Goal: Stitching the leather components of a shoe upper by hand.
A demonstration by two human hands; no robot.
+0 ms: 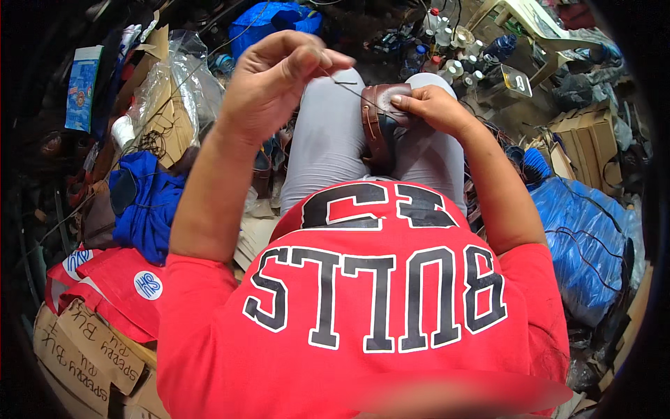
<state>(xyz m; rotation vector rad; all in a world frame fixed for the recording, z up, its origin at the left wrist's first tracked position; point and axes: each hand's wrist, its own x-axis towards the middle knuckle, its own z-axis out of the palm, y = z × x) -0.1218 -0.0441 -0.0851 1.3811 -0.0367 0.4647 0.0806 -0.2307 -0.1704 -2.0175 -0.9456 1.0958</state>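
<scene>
A brown leather shoe (375, 133) with stitched seams and a lace along its side rests between my knees, over the grey trousers (324, 140). My right hand (438, 108) grips the shoe from the right, thumb pressed on its top and the other fingers hidden behind it. Raised to the left and above the lap, my left hand (276, 80) is closed in a pinch on a thin dark thread (343, 82). That thread runs from the fingertips toward the shoe; where it enters the leather is too small to make out.
Several small bottles (453, 66) stand ahead on the right, near a pale plastic chair (523, 28). A blue bag (276, 21) lies ahead. Blue cloth (150, 199), clear plastic (185, 84) and cardboard (84, 349) crowd the left; a blue plastic bundle (583, 244) sits at right.
</scene>
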